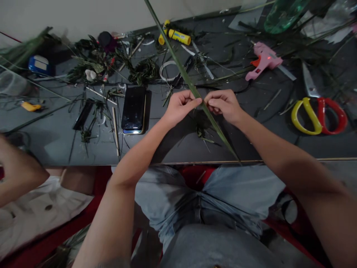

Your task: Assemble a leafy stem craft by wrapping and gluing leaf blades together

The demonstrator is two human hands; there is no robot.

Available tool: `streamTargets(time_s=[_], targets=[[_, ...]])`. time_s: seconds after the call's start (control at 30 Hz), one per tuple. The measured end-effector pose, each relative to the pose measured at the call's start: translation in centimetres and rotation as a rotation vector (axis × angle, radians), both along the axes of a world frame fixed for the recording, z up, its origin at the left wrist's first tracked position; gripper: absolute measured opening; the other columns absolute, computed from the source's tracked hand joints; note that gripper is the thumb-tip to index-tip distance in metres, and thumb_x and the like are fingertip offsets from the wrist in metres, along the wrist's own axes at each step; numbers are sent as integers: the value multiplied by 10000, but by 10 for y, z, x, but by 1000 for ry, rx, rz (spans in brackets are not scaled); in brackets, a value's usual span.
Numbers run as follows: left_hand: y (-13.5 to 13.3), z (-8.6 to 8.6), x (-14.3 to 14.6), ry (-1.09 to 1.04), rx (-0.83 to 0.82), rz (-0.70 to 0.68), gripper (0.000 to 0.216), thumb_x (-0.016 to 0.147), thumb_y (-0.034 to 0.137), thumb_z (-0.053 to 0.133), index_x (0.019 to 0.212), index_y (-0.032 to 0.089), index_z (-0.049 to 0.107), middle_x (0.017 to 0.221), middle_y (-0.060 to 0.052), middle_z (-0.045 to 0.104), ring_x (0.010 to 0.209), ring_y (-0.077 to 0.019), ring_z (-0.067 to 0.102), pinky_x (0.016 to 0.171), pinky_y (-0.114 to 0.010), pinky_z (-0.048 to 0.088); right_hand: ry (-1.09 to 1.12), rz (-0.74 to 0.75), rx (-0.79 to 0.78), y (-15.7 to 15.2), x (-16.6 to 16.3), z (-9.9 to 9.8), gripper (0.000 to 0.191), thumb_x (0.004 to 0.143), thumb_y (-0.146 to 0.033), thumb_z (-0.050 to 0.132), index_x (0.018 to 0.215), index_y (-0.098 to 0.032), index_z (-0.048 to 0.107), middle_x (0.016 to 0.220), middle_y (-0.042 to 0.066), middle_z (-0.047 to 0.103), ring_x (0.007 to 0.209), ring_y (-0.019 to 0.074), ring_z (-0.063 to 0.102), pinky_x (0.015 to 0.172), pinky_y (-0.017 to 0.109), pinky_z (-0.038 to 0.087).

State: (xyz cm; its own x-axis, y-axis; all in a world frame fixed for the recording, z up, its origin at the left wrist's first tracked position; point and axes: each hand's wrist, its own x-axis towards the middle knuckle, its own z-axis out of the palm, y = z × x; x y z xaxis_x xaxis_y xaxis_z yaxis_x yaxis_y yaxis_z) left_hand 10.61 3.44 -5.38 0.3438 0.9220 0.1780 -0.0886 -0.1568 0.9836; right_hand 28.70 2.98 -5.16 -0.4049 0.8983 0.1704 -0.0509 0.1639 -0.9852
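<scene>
A dark table (329, 147) strewn with plant scraps spreads beneath a long green leaf (181, 67), which slants through the grip, its longer stretch beyond the fingers, its taper pointing to the near edge. Red-and-yellow scissors (321, 115) lie to the right. The left hand (181, 106) pinches the leaf; the right hand (225, 104) bunches its fingertips at the opposite margin, whether gripping I cannot tell

Faded blue jeans (164, 190), softly creased, towards six o'clock; a plain grey top (217, 247) below them; both forearms (146, 145) bare
</scene>
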Motion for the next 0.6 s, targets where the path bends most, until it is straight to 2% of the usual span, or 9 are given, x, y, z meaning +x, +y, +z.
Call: streamTargets(time_s=[0.1, 0.17, 0.33, 0.47, 0.6], targets=[[1, -1, -2, 156, 90, -81, 452, 802, 508, 761, 615, 183, 509, 519, 79, 387, 473, -44, 326, 472, -220, 220, -217, -39, 197, 1, 4, -1, 215, 743, -269, 608, 561, -179, 537, 489, -45, 387, 467, 62, 303, 480, 256, 212], [0, -3, -2, 247, 145, -108, 431, 844, 486, 705, 611, 189, 496, 507, 81, 357, 469, -53, 302, 476, -233, 198, -319, -39, 250, 0, 4, -2, 216, 738, -209, 582, 541, -181, 498, 486, -48, 336, 483, 67, 278, 506, 271, 209], [-2, -4, -4, 433, 310, -120, 423, 926, 473, 564, 620, 192, 489, 523, 68, 358, 501, -76, 317, 512, -238, 237, -452, -32, 245, -1, 6, -1, 248, 733, -157, 564, 517, -187, 444, 483, -54, 276, 511, 77, 267, 538, 290, 209], [-3, -1, -6, 547, 457, -187, 454, 967, 481, 486, 617, 198, 425, 532, 68, 325, 518, -81, 333, 531, -231, 266, -541, 15, 237, -2, 7, 2, 259, 688, -168, 572, 485, -190, 413, 485, -61, 247, 516, 75, 255, 546, 285, 196], [-5, -3, -6, 570, 481, -210, 408, 963, 427, 455, 625, 202, 409, 530, 69, 307, 518, -83, 339, 537, -226, 276, -580, -14, 250, -2, 5, 0, 358, 678, -191, 583, 444, -204, 313, 478, -61, 213, 519, 74, 234, 552, 292, 184]])
